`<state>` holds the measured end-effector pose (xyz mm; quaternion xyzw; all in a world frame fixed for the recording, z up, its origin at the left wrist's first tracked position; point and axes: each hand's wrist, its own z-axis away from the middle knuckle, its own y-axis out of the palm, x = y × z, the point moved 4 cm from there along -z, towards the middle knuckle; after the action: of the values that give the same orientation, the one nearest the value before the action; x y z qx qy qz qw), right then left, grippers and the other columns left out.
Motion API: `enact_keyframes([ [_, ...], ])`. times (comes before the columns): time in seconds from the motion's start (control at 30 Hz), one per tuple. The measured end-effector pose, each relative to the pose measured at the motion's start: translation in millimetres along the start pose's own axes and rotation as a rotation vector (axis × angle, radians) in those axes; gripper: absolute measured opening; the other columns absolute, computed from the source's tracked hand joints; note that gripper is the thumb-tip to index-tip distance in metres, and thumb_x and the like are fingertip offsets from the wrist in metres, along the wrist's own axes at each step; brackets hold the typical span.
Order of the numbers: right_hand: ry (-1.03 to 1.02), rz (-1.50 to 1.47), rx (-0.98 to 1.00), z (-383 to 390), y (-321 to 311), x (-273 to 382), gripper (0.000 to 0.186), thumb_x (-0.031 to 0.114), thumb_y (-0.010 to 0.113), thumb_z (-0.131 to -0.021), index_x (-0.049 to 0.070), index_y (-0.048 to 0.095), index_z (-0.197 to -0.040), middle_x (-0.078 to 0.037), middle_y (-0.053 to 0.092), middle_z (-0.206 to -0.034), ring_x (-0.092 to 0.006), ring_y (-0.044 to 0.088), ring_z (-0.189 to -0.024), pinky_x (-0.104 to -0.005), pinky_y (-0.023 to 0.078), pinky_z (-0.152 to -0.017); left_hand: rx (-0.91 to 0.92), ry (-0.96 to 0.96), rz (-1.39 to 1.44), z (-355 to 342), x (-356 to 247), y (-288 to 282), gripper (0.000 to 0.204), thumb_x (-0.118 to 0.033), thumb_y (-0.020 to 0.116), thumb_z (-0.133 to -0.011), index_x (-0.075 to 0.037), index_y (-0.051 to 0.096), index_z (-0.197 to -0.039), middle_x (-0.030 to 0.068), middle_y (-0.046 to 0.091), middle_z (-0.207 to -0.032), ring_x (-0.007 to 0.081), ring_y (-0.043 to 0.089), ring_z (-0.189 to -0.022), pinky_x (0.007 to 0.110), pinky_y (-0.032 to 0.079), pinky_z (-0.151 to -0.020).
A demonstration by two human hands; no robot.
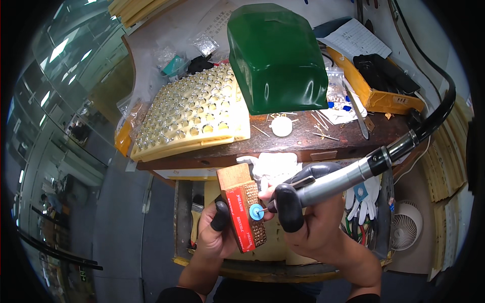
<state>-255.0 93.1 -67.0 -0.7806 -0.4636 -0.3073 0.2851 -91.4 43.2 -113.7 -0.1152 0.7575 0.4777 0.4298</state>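
Note:
My left hand (214, 237), a black cover on its thumb, grips a wooden block (232, 177) wrapped in red printed tape (239, 217). Along the block's right side run rows of small gold-brown studs (258, 235). My right hand (318, 227), with black covers on its fingers, is closed around a grey rotary handpiece (333, 183). At the handpiece's tip sits a light-blue disc (256, 212), at the studded side of the block; whether it touches cannot be told. A fingertip of the right hand lies close to the block's upper edge.
A pale tray of ring-like metal pieces (197, 101) stands on the bench at left, beside a green hood (278, 60). The handpiece's black cable (439, 113) arcs at right. Below the hands is an open drawer (273, 257); white gloves (362, 199) lie at its right.

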Motion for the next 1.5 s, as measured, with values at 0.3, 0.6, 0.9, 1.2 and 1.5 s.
enact_keyframes([
  [0.3,0.035,0.011,0.017,-1.0,0.5,1.0,0.025,0.016,0.054,-0.097,-0.006,0.067,-0.091,-0.007,0.064,-0.075,-0.0104,0.066,-0.065,-0.0224,0.052,-0.057,0.013,0.011,-0.018,-0.6,0.5,0.6,0.070,-0.039,0.062,-0.092,0.010,0.039,-0.136,0.0264,0.058,-0.123,0.0399,0.061,-0.110,0.052,0.047,-0.099],
  [0.6,0.044,-0.005,0.005,0.6,0.3,-0.7,0.026,0.016,0.055,-0.096,-0.005,0.067,-0.091,-0.007,0.064,-0.075,-0.0107,0.067,-0.065,-0.0225,0.053,-0.057,0.023,-0.004,0.004,-0.4,0.3,0.5,0.070,-0.037,0.063,-0.092,0.010,0.038,-0.137,0.0265,0.056,-0.126,0.0401,0.061,-0.111,0.053,0.047,-0.100],
  [0.9,0.011,0.034,0.018,-0.3,-1.1,-0.5,0.024,0.014,0.055,-0.096,-0.005,0.068,-0.091,-0.007,0.064,-0.075,-0.0108,0.067,-0.065,-0.0226,0.052,-0.057,0.026,-0.002,0.032,-0.1,0.7,-0.6,0.070,-0.035,0.063,-0.092,0.011,0.036,-0.138,0.0278,0.054,-0.128,0.0405,0.060,-0.112,0.054,0.047,-0.100],
  [1.2,0.037,0.016,0.036,-0.5,-1.5,-0.5,0.023,0.013,0.055,-0.096,-0.006,0.067,-0.090,-0.009,0.066,-0.078,-0.0105,0.066,-0.066,-0.0223,0.052,-0.057,0.020,-0.010,0.023,0.4,0.9,-2.0,0.069,-0.036,0.062,-0.092,0.011,0.037,-0.137,0.0276,0.054,-0.128,0.0399,0.060,-0.112,0.054,0.047,-0.099],
  [1.5,0.028,0.004,0.049,-2.7,-1.3,2.4,0.021,0.012,0.056,-0.095,-0.006,0.067,-0.091,-0.010,0.066,-0.079,-0.0109,0.067,-0.066,-0.0226,0.052,-0.057,0.008,-0.003,0.049,0.2,1.7,-2.0,0.068,-0.036,0.061,-0.093,0.010,0.038,-0.137,0.0267,0.054,-0.128,0.0388,0.059,-0.112,0.054,0.047,-0.099],
])
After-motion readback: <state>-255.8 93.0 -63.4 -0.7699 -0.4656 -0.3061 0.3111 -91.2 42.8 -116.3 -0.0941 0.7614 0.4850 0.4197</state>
